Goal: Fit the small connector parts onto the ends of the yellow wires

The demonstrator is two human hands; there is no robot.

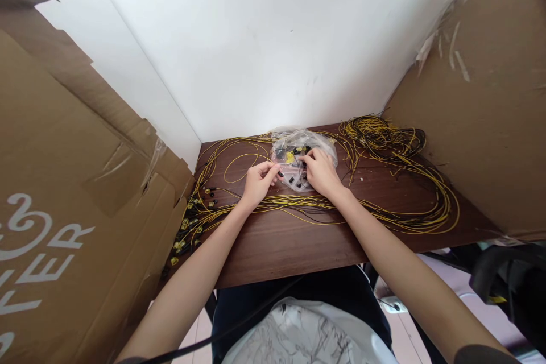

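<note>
A small black piece (280,174) is sitting at eight o'clock of the clear plastic bag's (298,137) middle, its long axis seemingly running from ten toward four o'clock. The left hand (259,183) is pinching it between closed fingertips, while the right hand (322,170) is curling its fingers over the bag, their grip unclear; yellow and black cables (298,203) are stretching nine to three o'clock across the counter (273,250).

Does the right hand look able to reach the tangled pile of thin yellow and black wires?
Probably yes: the pile lies nearby, and nothing tall stands between it and the right hand.
</note>
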